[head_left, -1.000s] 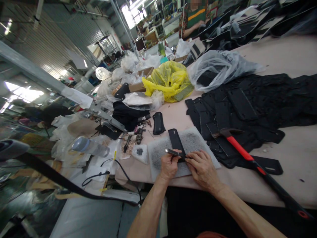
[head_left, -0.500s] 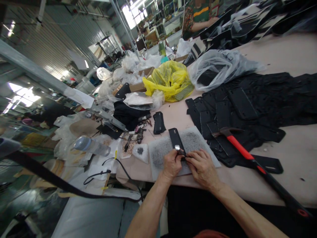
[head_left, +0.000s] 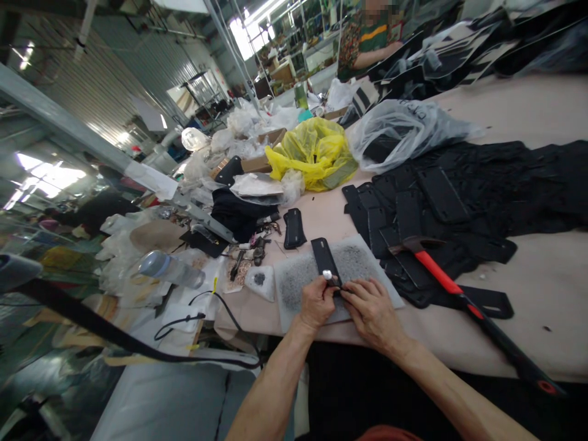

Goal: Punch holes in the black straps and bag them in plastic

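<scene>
My left hand point(head_left: 316, 304) is closed around a short metal punch point(head_left: 327, 275) whose shiny round top sticks up above the fingers. Beneath it lies a long black piece point(head_left: 325, 254), apparently leather, on a speckled pale board point(head_left: 294, 291). The thumb and fingers of my right hand point(head_left: 374, 309) pinch the near end of this piece, right beside the punch. Both sets of fingertips almost meet, so the punch's lower tip is hidden. A hammer point(head_left: 438, 271) with a red and black handle rests to the right, its head on a pile of similar black pieces point(head_left: 443, 193).
Behind the board lies another black piece point(head_left: 294, 228). To the left are a small white block point(head_left: 260, 282), small metal tools point(head_left: 258, 250), a plastic bottle point(head_left: 171, 269) and a black cable point(head_left: 229, 309). Farther back sit a yellow bag point(head_left: 315, 153) and a clear bag point(head_left: 408, 128). A person point(head_left: 367, 40) is across the table.
The view has shifted slightly. Both hands keep their hold on the punch and the black piece, with hardly any movement between them.
</scene>
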The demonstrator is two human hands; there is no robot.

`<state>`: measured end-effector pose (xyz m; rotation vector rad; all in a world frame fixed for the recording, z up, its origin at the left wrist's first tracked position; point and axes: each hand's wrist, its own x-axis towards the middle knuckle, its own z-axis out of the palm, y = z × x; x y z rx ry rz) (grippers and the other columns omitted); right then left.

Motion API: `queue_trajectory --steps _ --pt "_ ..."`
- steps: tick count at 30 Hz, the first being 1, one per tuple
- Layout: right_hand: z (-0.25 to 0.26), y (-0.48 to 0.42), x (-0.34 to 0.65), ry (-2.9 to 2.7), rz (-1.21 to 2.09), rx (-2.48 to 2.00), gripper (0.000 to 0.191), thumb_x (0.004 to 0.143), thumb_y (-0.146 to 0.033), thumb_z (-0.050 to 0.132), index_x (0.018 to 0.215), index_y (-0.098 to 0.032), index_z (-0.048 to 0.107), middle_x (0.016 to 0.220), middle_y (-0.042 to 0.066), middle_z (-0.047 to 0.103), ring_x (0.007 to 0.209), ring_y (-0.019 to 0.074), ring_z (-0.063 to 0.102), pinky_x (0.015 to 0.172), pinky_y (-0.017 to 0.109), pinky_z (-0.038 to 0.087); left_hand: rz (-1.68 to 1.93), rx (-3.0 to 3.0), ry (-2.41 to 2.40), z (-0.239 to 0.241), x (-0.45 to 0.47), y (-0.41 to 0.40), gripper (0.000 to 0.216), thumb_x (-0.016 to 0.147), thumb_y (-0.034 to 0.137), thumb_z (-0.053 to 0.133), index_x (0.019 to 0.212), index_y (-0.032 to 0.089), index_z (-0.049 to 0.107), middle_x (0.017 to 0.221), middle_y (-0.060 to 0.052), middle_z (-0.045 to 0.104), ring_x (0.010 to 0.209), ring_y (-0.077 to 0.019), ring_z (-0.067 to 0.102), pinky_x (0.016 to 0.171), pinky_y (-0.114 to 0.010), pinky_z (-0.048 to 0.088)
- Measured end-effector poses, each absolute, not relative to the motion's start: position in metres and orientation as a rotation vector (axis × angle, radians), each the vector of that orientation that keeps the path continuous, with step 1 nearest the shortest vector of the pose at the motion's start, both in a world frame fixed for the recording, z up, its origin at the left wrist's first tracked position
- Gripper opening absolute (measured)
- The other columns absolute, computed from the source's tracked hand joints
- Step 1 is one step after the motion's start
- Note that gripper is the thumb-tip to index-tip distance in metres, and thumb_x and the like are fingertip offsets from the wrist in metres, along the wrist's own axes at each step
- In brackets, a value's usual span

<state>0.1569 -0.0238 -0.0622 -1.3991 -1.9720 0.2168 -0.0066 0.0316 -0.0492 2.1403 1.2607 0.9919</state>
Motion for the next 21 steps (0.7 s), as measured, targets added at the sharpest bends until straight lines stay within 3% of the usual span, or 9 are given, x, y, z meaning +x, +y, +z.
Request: queue_trajectory --steps 7,12,17,21 --pt "-0.049 -0.009 0.148 -1.901 0.223 -1.500 0.018 0.091 -0.018 0.052 0.088 -0.023 0.069 0.107 0.002 0.068 0.104 0.0230 0.053 0.106 0.048 0.026 1.052 2.161 1.293 -0.046 -0.003 0.036 0.019 0.085 0.011 0.053 0.095 0.018 0.066 0.092 -0.005 0.074 0.085 -0.0180 0.070 0.081 -0.029 0.058" --pt "-0.048 -0.014 0.161 -1.871 0.164 -1.504 0.016 0.091 -0.020 0.053 0.095 -0.022 0.068 0.109 0.003 0.067 0.102 0.0224 0.055 0.102 0.045 0.032 1.039 2.140 1.291 -0.048 -0.003 0.034 0.019 0.084 0.011 0.053 0.096 0.019 0.065 0.090 -0.004 0.073 0.084 -0.0179 0.070 0.078 -0.028 0.057" --pt "-0.045 -0.024 0.231 -1.765 -0.168 -1.710 0.020 0.089 -0.027 0.054 0.104 -0.017 0.064 0.110 0.010 0.066 0.100 0.0249 0.058 0.089 0.040 0.041 1.010 2.158 1.241 -0.050 -0.006 0.036 0.016 0.083 0.011 0.055 0.093 0.019 0.064 0.089 -0.003 0.073 0.082 -0.0171 0.070 0.078 -0.027 0.057" --pt "-0.042 -0.035 0.288 -1.768 -0.363 -2.143 0.032 0.090 -0.036 0.053 0.108 -0.011 0.061 0.101 0.019 0.065 0.085 0.0286 0.060 0.069 0.037 0.041 1.009 2.166 1.232 -0.050 -0.007 0.037 0.014 0.082 0.010 0.055 0.090 0.019 0.063 0.085 -0.003 0.072 0.080 -0.0167 0.069 0.075 -0.026 0.057"
